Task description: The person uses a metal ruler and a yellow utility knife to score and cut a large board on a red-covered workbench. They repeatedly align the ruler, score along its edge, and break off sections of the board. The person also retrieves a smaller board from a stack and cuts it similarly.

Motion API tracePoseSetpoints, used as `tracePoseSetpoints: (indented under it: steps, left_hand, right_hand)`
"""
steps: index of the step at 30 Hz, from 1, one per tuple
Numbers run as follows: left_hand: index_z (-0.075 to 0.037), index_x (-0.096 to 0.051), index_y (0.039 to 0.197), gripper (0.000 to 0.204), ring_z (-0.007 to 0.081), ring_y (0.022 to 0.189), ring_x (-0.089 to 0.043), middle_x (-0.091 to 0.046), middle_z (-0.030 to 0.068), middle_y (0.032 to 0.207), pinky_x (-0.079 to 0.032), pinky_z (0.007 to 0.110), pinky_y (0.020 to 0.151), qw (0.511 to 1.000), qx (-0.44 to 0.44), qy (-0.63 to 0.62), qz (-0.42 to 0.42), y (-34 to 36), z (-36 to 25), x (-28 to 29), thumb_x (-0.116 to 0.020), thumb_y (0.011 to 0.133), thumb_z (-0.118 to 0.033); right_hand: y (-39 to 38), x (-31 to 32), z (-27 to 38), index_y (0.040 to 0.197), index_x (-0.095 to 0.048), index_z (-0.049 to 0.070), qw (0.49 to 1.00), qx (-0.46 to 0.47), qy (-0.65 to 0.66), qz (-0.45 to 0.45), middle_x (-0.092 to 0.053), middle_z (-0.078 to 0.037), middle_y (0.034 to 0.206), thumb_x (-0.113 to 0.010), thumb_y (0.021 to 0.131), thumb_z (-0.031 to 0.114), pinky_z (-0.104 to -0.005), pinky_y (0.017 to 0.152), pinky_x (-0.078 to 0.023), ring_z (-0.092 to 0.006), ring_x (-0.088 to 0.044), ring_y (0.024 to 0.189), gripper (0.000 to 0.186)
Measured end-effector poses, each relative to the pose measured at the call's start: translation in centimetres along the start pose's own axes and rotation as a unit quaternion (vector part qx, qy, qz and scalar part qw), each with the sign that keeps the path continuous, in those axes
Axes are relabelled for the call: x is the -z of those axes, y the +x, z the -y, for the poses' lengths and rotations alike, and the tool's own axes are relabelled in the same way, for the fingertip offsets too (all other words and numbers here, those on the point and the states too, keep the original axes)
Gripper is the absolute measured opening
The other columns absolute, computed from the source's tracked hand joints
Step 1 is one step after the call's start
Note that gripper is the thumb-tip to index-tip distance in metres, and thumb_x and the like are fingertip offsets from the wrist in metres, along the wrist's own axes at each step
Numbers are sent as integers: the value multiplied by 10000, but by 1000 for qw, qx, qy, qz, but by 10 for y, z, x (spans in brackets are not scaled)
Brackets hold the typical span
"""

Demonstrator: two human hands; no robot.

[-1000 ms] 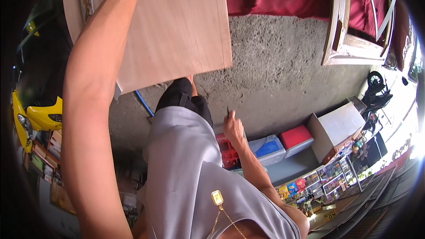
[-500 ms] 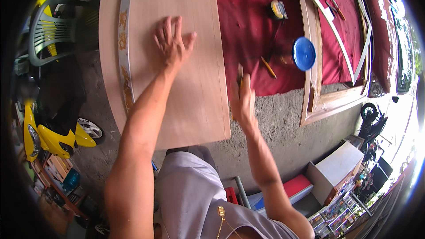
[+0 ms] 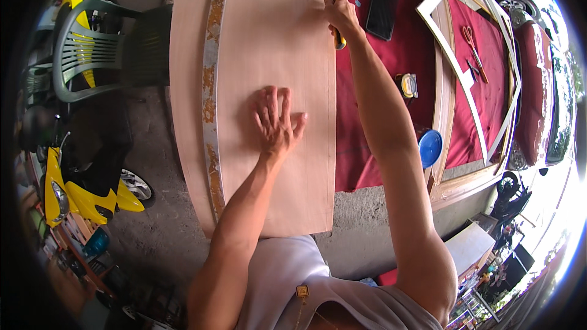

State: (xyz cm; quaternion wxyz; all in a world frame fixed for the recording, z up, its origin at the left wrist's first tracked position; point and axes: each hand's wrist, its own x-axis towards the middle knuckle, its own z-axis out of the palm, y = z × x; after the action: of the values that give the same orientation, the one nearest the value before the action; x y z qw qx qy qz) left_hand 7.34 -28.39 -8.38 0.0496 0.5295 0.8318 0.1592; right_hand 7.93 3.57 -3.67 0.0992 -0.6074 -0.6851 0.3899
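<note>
- While resting the left hand, with spread fingers, on the wooden panel, gripping a yellow-handled cutter in the right hand, farther forward, at the panel's right edge.
- On the panel, left of the spread fingers: a rust-patched metal strip.
- On red cloth, right of the panel: a black device and a tape measure.

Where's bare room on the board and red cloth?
Board: between metal strip and right hand, above left hand; also below left hand, between left forearm and board's right edge. Crowded: red cloth, with phone, tape measure, blue lid, right forearm.
</note>
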Motion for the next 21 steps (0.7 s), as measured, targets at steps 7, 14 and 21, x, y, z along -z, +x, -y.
tracePoseSetpoints:
  steps: [7, 14, 21]
  left_hand:
    - [-171, -356, 1493, 736, 387, 1431, -235, -255, 164, 1553, -189, 608, 1109, 1000, 4, -2, 18, 1, 0, 5, -567, 879, -517]
    - [-161, -392, 1476, 709, 373, 1423, -255, -275, 159, 1546, -178, 594, 1118, 1000, 4, -10, 2, 0, 0, 1, -555, 884, -516]
    - [-165, -394, 1475, 711, 355, 1433, -245, -272, 159, 1548, -164, 585, 1133, 1000, 8, 4, 5, 0, -1, 1, -549, 883, -526]
  right_hand:
    - [38, -1, 24, 1065, -617, -9, 997, -47, -61, 24, -689, -163, 803, -466, 889, 288, -391, 574, -572, -256, -699, 631, 377]
    - [38, 4, 32, 1029, -643, -6, 994, -57, -86, 43, -688, -154, 805, -456, 862, 244, -379, 551, -554, -242, -693, 619, 354]
    - [36, 8, 35, 998, -628, -36, 995, -40, -70, 57, -666, -172, 760, -425, 902, 295, -375, 504, -547, -240, -671, 561, 400]
